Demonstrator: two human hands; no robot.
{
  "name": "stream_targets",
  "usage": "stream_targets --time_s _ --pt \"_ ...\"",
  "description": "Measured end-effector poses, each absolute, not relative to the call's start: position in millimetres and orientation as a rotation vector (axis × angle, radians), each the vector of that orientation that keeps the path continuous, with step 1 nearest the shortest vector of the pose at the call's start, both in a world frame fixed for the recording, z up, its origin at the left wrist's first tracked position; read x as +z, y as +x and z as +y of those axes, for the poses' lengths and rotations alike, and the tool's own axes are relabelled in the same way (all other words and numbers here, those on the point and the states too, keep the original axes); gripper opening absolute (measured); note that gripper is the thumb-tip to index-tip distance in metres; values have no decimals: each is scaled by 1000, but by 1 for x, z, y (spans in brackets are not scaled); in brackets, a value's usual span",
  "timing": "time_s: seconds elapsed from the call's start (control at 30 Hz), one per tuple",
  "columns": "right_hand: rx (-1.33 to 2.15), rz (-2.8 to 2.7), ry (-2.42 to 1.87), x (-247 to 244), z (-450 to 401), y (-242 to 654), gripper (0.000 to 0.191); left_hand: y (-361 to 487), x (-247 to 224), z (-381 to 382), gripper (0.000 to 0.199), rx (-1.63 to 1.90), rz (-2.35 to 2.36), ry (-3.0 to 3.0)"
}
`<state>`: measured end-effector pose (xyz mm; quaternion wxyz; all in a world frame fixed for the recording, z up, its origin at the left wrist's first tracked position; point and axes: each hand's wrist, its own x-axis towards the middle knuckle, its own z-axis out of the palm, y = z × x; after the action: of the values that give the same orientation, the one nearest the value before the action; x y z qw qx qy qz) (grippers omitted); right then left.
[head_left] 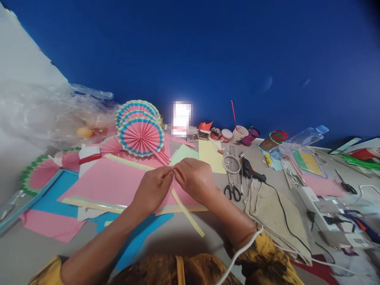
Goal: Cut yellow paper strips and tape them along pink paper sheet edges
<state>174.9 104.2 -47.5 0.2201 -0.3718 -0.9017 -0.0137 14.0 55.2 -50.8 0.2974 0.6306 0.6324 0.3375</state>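
My left hand (154,187) and my right hand (194,178) meet above a large pink paper sheet (109,182) with pale yellow edges. Both have their fingers pinched together at one spot. Something tiny and whitish shows between the fingertips, too small to name. A narrow yellow paper strip (188,213) lies slanting just below the hands, over the sheet's lower edge. Beyond the left hand stand round pleated paper fans (141,136) in pink with blue and pale rims.
Right of the hands are scissors (232,192), a tape roll (231,164), a black glue gun (252,171) and a beige cloth (273,209). A white cable (243,249) crosses near the right forearm. Cups and a plastic bottle (305,136) line the blue wall.
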Motion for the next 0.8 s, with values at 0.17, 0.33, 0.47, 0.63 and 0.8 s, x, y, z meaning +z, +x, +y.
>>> stream_targets --time_s 0.17,0.33,0.47,0.63,0.8 --pt "-138 -2480 -1005 -50 102 171 23 16 -54 53 35 869 1692 1756" --pt "80 -2438 -1068 -48 106 175 19 14 -53 53 37 871 1683 1734" --pt "123 -2484 -1018 -46 107 178 22 13 -51 54 36 891 1688 1724" --pt "-52 -2511 -1014 -46 104 175 28 16 -55 52 34 884 1708 1786" --pt "-22 -2483 -1047 -46 102 174 24 18 -57 51 35 867 1710 1816"
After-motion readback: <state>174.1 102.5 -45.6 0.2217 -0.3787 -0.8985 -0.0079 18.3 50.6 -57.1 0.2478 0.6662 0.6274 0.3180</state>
